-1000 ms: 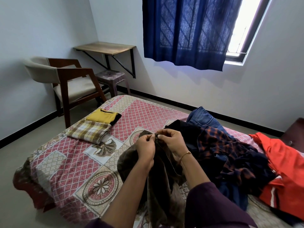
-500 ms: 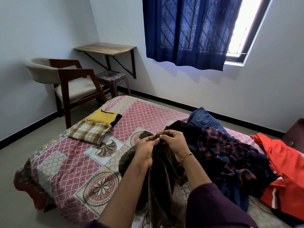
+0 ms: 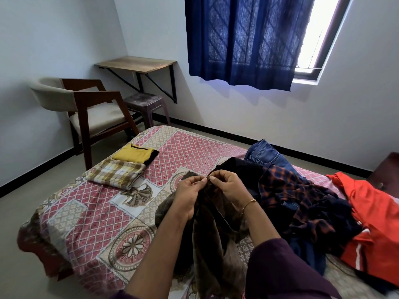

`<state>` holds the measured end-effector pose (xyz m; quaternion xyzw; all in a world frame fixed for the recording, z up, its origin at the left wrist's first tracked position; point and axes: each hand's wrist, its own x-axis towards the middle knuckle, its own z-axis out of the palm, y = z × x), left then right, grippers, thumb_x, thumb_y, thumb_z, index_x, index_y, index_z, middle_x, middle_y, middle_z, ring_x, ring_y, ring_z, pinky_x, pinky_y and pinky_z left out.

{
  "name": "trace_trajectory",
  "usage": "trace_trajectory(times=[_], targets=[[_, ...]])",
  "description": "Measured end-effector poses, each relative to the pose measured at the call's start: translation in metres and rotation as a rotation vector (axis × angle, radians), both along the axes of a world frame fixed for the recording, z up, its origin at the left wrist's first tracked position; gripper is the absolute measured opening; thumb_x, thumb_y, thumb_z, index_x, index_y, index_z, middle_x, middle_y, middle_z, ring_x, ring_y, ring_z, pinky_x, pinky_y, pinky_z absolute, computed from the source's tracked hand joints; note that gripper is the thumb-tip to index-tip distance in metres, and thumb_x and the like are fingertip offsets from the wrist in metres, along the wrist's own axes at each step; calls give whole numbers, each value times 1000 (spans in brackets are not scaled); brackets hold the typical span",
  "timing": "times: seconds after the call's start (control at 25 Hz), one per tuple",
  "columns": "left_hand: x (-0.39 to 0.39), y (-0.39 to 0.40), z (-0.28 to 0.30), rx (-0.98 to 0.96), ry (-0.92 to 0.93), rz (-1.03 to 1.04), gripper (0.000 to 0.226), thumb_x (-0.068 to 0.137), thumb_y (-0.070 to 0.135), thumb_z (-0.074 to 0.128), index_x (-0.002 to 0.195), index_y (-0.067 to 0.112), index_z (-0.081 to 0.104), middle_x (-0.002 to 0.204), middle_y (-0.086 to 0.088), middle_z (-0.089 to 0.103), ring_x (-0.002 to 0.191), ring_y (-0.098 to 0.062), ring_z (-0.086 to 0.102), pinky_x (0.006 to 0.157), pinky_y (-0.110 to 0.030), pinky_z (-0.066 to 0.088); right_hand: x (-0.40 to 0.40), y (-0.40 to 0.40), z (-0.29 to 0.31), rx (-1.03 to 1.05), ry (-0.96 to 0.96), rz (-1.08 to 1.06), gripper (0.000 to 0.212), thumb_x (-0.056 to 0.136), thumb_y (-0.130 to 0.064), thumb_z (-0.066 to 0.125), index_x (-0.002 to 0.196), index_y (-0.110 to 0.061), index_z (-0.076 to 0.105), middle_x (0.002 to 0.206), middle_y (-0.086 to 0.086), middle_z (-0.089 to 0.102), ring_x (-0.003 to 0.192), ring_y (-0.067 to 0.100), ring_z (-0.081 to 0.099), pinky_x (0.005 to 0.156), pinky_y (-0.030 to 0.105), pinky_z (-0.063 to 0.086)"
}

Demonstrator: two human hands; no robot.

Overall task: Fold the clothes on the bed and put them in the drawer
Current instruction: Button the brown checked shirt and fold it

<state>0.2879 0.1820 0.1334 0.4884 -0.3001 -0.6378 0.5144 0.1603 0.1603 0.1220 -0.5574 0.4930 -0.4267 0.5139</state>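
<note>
i see the bed (image 3: 90,214) filling the lower part of the view, covered in a pink and beige patterned sheet. on its right half lies the unfolded heap: an orange-red garment (image 3: 371,214) at the far right edge, a dark blue and orange plaid shirt (image 3: 302,203) left of it, and blue jeans (image 3: 265,154) at the far side of the heap. beyond the bed's far left corner stands a wooden armchair (image 3: 90,108) with a pale seat, and right of it a wall-mounted wooden desk (image 3: 136,64) with a small stool (image 3: 144,101) under it. a dark blue curtain (image 3: 244,37) hangs over the window on the far wall.

near the middle i hold a brown-olive garment (image 3: 211,238) that hangs down from my hands over the near edge of the bed. on the far left part of the sheet sit two folded pieces, touching: a yellow plaid cloth (image 3: 116,174) and, just beyond it, a yellow top (image 3: 133,154).

my left hand (image 3: 187,197) and right hand (image 3: 228,186) are close together, each pinching the garment's top edge between thumb and fingertips. a thin gold bangle (image 3: 248,203) circles my right wrist.
</note>
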Motion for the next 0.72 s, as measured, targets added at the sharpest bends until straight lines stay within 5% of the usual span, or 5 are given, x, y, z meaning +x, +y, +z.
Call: trace_trajectory(times=[0.16, 0.36, 0.72], targets=[[1, 2, 3, -3, -68, -40, 11, 83, -10, 60, 91, -2, 63, 76, -14, 66, 65, -19, 67, 60, -24, 57, 3, -1, -2, -10, 13, 18, 7, 92, -5, 54, 90, -7, 60, 84, 7, 60, 82, 16, 58, 75, 23, 51], [-2, 3, -3, -54, -173, 64, 15, 85, -9, 59, 85, 6, 63, 83, -14, 66, 80, -25, 65, 79, -33, 55, 10, -1, -1, 9, 22, -6, 6, 92, -5, 55, 89, -8, 60, 88, 14, 61, 85, 23, 58, 87, 41, 51], [6, 0, -6, -269, -447, 32, 42, 81, -5, 66, 100, 28, 47, 90, -14, 62, 89, -26, 63, 81, -38, 56, 8, 5, 7, -14, -44, -62, 10, 89, 0, 54, 86, -5, 62, 79, 7, 62, 77, 15, 61, 75, 30, 53]])
